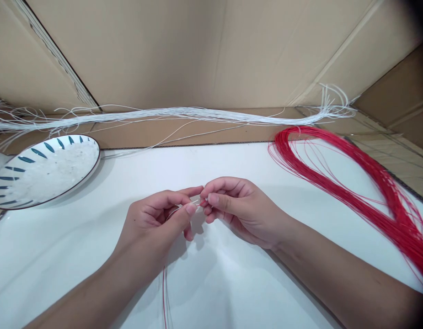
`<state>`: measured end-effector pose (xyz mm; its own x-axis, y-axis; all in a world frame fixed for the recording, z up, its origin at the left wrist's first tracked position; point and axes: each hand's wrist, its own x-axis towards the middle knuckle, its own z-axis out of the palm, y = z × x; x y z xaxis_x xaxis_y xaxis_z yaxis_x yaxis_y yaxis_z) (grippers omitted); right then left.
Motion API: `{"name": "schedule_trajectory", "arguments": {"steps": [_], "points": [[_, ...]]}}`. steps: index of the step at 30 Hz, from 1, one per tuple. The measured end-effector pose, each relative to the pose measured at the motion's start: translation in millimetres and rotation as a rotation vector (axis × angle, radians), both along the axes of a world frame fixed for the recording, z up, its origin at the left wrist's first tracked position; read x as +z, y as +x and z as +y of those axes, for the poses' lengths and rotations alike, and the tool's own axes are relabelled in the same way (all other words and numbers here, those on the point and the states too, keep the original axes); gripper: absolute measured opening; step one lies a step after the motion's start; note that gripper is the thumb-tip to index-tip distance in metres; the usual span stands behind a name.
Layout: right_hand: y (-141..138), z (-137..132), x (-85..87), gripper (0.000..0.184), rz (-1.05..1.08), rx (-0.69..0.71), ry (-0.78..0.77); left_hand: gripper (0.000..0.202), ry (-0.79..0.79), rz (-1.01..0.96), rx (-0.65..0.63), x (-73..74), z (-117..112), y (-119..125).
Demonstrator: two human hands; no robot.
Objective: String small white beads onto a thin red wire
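A white counter (77, 256) fills the foreground. Brown cardboard sheets (163, 50) rise behind it, creased and evenly lit.

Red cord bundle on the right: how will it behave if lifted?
Probably floppy: the red cord bundle lies in a loose loop. Likely light, the strands being thin. Strays fan out at its edges, so it may tangle.
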<state>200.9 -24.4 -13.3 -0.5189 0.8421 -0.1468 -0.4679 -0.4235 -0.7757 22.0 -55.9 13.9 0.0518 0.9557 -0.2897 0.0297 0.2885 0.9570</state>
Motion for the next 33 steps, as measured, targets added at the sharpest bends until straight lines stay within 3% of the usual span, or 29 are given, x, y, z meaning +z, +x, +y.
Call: {"name": "schedule_trajectory", "arguments": {"steps": [11,24,33], "points": [[-2.3,-2.0,-1.0,0.009,-0.125,-0.062,0.055,0.019,0.022,0.054,0.095,-0.4,-2.7,3.8],[-6.1,-2.7,-0.1,0.012,-0.167,-0.109,0.059,0.014,0.079,0.157,0.061,4.0,-4.9,6.9],[-5.3,-3.1,-3.3,0.011,-0.124,-0.139,0.068,0.009,0.165,0.171,0.033,-1.1,-3.7,5.3]]}}
